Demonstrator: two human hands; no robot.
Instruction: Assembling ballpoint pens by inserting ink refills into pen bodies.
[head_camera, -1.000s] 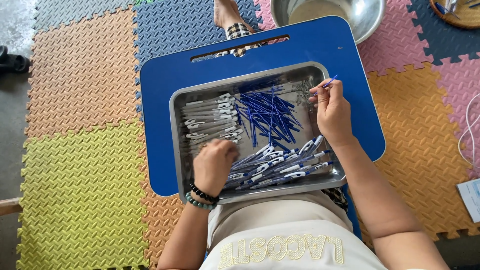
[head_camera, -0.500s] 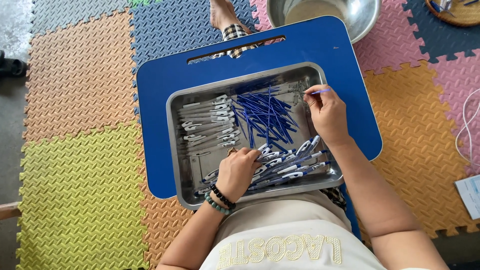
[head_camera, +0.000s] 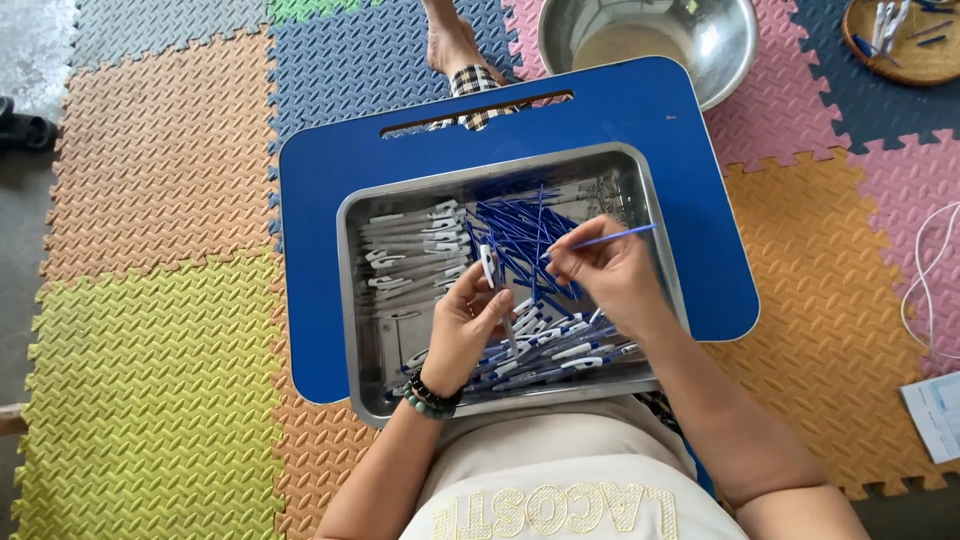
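1. We've got bright, even daylight here, no harsh shadows anywhere.
2. Glare shows on the steel bowl (head_camera: 650, 40) and the metal tray (head_camera: 352, 300) rim.
3. Focus is pretty sharp in the middle; we see mild wide-angle bending at the foam mat (head_camera: 150, 350) edges.
4. No real motion blur.

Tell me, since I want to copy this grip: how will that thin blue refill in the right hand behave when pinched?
The thin blue refill looks very slender, so it probably weighs almost nothing and may bend slightly under pressure. The right hand pinches it near one end and it juts out straight, which suggests some stiffness. Being round and smooth, it would likely roll if dropped into the metal tray.
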